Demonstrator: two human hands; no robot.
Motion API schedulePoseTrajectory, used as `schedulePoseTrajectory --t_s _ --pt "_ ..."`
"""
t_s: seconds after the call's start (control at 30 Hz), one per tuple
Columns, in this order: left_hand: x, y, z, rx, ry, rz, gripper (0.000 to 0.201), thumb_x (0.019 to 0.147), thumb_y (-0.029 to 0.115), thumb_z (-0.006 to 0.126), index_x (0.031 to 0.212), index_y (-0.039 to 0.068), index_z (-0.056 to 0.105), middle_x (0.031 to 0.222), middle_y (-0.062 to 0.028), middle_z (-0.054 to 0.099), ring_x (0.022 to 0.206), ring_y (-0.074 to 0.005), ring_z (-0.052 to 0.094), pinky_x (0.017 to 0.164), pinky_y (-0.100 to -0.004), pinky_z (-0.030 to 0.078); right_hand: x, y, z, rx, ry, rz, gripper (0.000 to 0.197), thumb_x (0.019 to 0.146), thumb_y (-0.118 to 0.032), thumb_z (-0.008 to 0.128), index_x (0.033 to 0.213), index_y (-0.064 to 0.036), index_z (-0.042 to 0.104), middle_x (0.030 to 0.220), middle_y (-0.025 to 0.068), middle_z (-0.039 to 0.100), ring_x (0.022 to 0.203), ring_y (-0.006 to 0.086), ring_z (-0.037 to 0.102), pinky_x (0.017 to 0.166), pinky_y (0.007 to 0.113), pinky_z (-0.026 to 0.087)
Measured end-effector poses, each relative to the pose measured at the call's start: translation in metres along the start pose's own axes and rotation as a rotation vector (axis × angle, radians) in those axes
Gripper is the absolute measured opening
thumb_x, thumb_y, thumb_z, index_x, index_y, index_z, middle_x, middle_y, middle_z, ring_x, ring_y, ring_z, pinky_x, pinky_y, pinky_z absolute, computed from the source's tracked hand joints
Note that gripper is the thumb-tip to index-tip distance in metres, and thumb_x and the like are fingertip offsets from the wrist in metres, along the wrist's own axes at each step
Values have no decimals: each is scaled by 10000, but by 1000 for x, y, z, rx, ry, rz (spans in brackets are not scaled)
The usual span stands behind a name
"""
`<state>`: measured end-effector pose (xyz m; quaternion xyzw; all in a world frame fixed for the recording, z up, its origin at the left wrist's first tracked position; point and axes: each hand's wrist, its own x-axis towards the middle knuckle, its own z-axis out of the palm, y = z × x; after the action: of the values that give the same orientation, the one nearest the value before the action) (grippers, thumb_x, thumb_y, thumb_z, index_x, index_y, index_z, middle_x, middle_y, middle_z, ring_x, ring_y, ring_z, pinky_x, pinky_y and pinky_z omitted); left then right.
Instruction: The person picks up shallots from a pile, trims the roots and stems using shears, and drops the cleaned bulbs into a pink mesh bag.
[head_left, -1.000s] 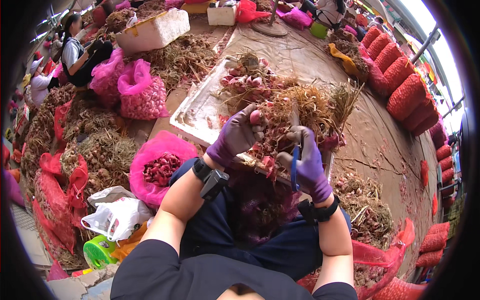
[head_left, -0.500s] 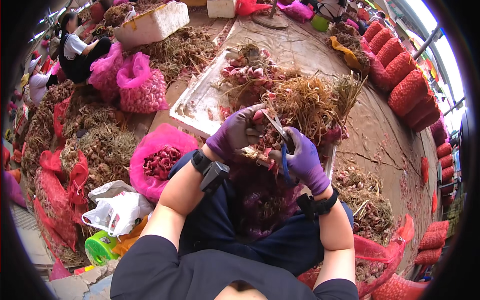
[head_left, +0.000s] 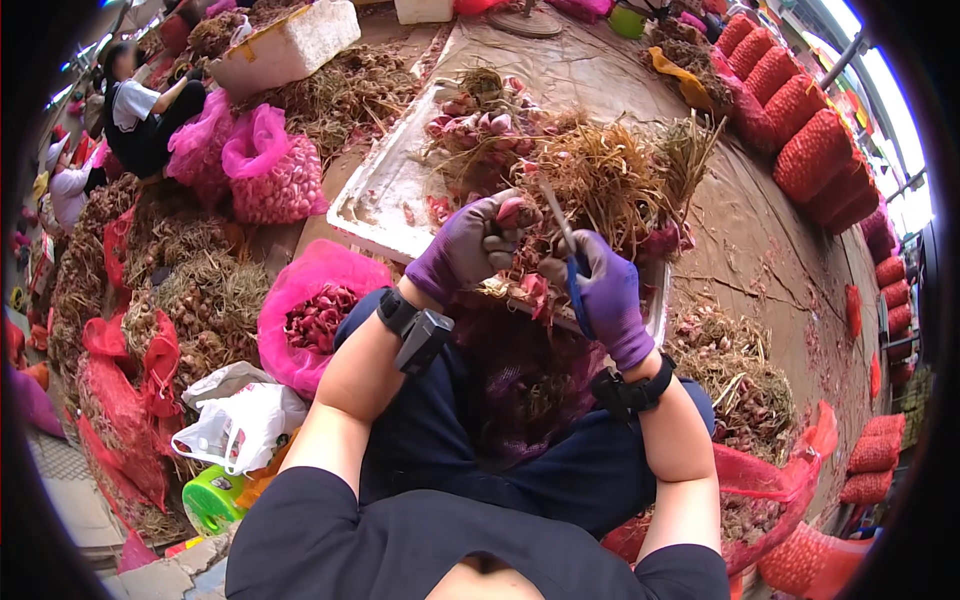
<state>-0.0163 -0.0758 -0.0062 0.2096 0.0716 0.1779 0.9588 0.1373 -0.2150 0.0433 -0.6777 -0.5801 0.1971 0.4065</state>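
My left hand (head_left: 466, 246), in a purple glove with a grey palm, is closed around a reddish garlic bulb (head_left: 512, 212). In my right hand (head_left: 610, 296), gloved the same way, is a pair of scissors (head_left: 576, 268) with blue handles. The blades point up and away, just right of the bulb. Beneath and beyond both hands lies a white foam tray (head_left: 372, 212), heaped with garlic and a large clump of dry stalks (head_left: 610, 180). A dark purple mesh bag (head_left: 525, 395) sits between my legs, below the tray's near edge.
To my left stand an open pink mesh bag (head_left: 325, 318) of red bulbs, a white plastic bag (head_left: 240, 425) and a green stool (head_left: 212, 498). Piled stalks (head_left: 745, 385) lie at the right. Filled red sacks (head_left: 815, 160) line the far right. Another person (head_left: 140, 110) sits far left.
The scissor blades have moved off the bulb and now stand more upright, a little to its right. My left hand still grips the bulb, now turned more into view.
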Motion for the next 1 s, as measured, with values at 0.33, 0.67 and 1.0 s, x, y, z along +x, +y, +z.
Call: schedulePoseTrajectory --t_s 0.33,0.67,1.0 --pt "6 -33 8 529 113 136 283 996 324 471 1058 87 612 718 69 504 530 -3 402 443 -168 279 12 16 10 342 100 -161 389 791 -29 716 1143 -40 553 945 37 643 809 83 610 723 240 498" --pt "4 -37 32 924 276 250 286 968 239 550 1179 53 602 795 19 629 588 -28 520 525 -182 416 16 23 -7 890 170 303 409 833 -102 722 1175 -4 521 917 33 615 820 106 622 723 222 503" --pt "4 -36 33 694 59 398 308 922 129 609 1194 -1 548 1079 -50 641 949 -93 606 834 -247 501 15 19 -8 904 88 209 463 851 -51 691 1252 -5 463 1052 110 644 915 146 636 791 248 514"
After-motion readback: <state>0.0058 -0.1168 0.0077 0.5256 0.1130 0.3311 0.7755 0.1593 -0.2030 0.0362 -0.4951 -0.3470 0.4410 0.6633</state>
